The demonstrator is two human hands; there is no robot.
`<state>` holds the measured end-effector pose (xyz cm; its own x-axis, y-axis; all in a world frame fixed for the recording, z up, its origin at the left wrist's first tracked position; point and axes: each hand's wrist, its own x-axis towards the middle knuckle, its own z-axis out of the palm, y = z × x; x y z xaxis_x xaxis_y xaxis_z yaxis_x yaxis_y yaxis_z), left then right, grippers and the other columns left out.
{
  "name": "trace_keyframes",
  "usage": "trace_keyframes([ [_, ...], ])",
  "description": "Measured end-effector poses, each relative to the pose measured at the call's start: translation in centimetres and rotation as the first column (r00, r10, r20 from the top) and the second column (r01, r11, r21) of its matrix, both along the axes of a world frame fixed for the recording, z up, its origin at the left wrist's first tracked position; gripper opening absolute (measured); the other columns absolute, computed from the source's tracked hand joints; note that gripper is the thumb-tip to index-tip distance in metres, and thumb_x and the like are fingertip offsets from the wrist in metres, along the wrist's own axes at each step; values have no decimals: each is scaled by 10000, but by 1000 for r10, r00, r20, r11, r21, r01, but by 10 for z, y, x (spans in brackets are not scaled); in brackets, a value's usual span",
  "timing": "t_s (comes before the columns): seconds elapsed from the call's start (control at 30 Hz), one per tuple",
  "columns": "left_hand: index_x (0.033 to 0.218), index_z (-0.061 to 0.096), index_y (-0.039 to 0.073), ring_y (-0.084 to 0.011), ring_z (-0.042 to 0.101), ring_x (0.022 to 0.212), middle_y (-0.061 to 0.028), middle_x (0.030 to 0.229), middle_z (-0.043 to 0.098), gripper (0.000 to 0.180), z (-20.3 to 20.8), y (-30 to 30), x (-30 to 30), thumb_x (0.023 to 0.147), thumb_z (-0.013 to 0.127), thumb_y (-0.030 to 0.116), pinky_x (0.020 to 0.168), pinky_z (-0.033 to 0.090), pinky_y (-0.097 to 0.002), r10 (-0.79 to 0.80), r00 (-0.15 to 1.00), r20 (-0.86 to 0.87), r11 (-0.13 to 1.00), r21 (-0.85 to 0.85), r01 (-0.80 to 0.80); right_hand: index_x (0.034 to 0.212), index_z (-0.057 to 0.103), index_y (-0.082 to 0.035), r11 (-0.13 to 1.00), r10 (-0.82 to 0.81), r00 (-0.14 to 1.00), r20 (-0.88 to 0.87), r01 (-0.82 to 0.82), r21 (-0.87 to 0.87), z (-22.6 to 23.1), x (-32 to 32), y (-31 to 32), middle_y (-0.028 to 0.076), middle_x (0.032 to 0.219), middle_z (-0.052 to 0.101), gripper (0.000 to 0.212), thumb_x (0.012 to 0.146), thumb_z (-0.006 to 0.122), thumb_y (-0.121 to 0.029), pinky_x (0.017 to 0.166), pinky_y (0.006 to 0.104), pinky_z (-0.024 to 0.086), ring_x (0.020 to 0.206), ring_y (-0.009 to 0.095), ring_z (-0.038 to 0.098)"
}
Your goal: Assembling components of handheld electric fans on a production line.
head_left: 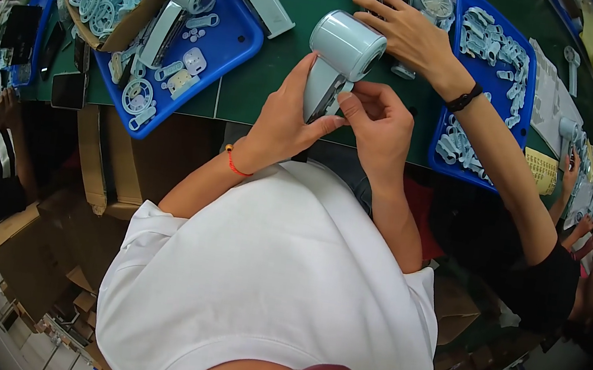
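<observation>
My left hand (283, 112) is wrapped round the handle of a pale blue-grey handheld fan (346, 44). The fan's round head points up, away from me, over the near edge of the table. My right hand (383, 122) closes on the side of the same handle, its thumb pressed against an open, darker section. Whether a small part sits under that thumb is hidden. Another handheld fan (262, 1) lies on the table beyond my left hand. A third fan (161, 29), its handle showing a dark inside, rests over the left blue tray (244, 40).
A cardboard box (132, 23) of round grilles stands on the left tray, near loose small parts. At right, a blue tray (443, 126) holds many small pale pieces. A co-worker's arm (503, 149) reaches across it toward more fan parts (434, 1). Cartons (101, 159) stand below the table.
</observation>
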<state>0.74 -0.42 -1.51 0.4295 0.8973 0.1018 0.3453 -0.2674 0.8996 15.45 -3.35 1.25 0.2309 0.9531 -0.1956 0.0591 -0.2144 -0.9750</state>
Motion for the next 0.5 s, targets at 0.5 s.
trace_keyframes([
  [0.5,1331,249,-41,-404,573,938,-278,1153,484,805,-6,-5,2,721,721,189,754,498,-411,58,998,-21,993,107,-55,904,604,68,999,7,999,-48,-9,-35,-3,3,9,101,775,644,220,767,707,-71,589,227,525,672,119,617],
])
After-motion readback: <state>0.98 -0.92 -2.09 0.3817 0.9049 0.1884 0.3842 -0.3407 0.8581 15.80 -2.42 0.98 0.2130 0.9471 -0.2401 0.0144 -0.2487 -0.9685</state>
